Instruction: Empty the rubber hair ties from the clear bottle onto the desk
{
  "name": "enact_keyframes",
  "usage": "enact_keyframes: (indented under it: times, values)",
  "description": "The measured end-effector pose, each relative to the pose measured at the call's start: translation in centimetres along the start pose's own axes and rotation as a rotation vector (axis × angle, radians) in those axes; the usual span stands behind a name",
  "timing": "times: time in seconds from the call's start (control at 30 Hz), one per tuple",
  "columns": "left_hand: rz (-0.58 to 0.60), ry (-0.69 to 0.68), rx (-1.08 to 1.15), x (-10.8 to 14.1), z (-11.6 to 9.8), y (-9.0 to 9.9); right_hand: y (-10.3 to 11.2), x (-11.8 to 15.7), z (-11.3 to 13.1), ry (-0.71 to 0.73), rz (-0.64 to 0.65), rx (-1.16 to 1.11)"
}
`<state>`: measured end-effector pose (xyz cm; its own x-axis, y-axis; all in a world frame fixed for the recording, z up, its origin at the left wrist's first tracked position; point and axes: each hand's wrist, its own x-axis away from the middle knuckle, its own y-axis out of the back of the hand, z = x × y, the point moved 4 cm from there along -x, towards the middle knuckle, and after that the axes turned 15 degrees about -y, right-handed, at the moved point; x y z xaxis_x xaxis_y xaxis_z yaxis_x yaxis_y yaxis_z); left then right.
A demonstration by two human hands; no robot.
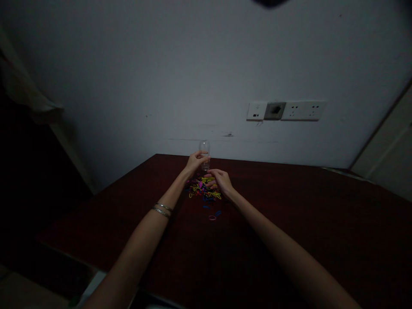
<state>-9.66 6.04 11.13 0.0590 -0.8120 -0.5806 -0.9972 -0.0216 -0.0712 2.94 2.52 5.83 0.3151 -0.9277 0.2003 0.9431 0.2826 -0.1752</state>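
Observation:
My left hand point(195, 161) is closed around a small clear jar point(204, 146) above the far side of a colourful pile. The jar stands roughly upright in the grip, with its rounded end up and its narrower end down. My right hand point(221, 180) is just below and to the right of the jar, fingers slightly curled and apart, over the pile's right edge. I see nothing held in it. The pile is made of small rubber bands point(200, 187) in yellow, pink, blue and other colours. A loose pink band point(212, 218) lies nearer me, beside blue ones point(218, 213).
Everything lies on a dark red-brown table point(277, 214), its far edge against a pale wall point(128, 86). Wall sockets point(304, 110) are at the right above the table. The light is dim. A pale cloth point(28, 90) hangs at the far left.

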Motion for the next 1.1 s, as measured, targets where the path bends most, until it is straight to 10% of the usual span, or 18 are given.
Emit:
enact_keyframes:
  times: [0.8, 1.1]
  values:
    - [-0.08, 0.104, 0.197, -0.1, 0.4, 0.8, 0.1, 0.3, 1.6, -0.009, 0.109, -0.003]
    - [-0.129, 0.126, 0.224, -0.1, 0.4, 1.0, 4.9, -1.6, 4.6, 0.333, -0.253, 0.328]
